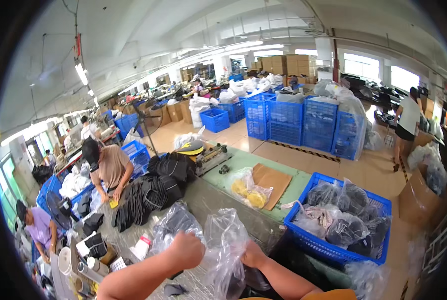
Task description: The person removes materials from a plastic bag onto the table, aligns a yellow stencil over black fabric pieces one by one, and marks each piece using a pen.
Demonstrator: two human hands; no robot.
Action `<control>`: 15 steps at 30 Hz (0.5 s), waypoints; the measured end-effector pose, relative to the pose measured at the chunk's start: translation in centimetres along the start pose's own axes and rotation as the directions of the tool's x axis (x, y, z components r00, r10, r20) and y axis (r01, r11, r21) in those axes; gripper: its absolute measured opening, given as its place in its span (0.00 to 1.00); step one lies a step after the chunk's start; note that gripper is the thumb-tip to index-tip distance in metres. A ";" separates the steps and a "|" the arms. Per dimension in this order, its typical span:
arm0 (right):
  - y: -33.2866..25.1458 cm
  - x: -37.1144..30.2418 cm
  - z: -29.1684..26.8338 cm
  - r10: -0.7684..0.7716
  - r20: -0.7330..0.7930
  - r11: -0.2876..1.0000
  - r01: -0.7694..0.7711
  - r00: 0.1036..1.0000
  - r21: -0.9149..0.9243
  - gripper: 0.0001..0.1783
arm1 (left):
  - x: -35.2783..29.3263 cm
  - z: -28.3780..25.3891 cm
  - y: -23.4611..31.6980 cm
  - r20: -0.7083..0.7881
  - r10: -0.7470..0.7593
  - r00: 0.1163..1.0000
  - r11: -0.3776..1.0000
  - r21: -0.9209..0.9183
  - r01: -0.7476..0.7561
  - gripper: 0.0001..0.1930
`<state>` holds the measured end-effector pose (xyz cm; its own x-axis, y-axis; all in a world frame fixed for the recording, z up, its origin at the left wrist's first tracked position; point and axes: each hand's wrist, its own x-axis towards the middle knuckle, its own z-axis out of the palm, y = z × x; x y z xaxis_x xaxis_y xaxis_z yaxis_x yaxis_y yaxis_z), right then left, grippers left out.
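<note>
My right hand (253, 254) grips the side of a clear plastic bag (226, 235), which stands tall and crumpled in front of me. Something dark shows low down near the bag, too covered to name. To the left of it, my left hand (186, 250) is closed in a fist; what its fingers hold, if anything, is hidden. Just beyond that fist lies another clear bag (176, 222) with greyish contents. A small dark cloth piece (174, 290) rests on the plastic-covered table (201, 200) below my left forearm.
A blue crate (308, 239) of bagged dark goods stands at the right. Farther off on the table are stacked black fabric pieces (143, 197), a bag of yellow items (248, 192) and brown cardboard (273, 182). A co-worker (108, 167) handles pieces at the left.
</note>
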<state>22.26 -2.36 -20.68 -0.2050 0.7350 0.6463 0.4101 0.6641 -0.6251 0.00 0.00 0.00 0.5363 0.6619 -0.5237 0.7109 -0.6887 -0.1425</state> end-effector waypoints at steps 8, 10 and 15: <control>-1.3 7.1 2.8 0.208 -0.313 0.978 -0.207 0.927 0.037 0.14 | -4.0 2.9 3.4 -0.115 0.101 0.988 0.183 -0.974 -0.132 0.15; -6.3 13.3 1.4 0.083 -0.424 0.927 0.085 0.902 0.364 0.12 | -3.3 7.7 6.3 -0.185 0.032 0.982 -0.075 -0.980 -0.182 0.14; -13.5 17.1 -1.7 -0.095 -0.486 0.482 0.468 0.869 0.741 0.15 | 2.2 12.9 -2.2 -0.928 0.365 0.078 0.929 0.368 0.028 0.17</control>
<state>14.74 0.97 -0.48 0.2152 0.5086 0.8337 -0.5564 0.7655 -0.3234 -6.28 -0.85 -11.69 0.7234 0.0746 0.6864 0.5084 -0.7302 -0.4564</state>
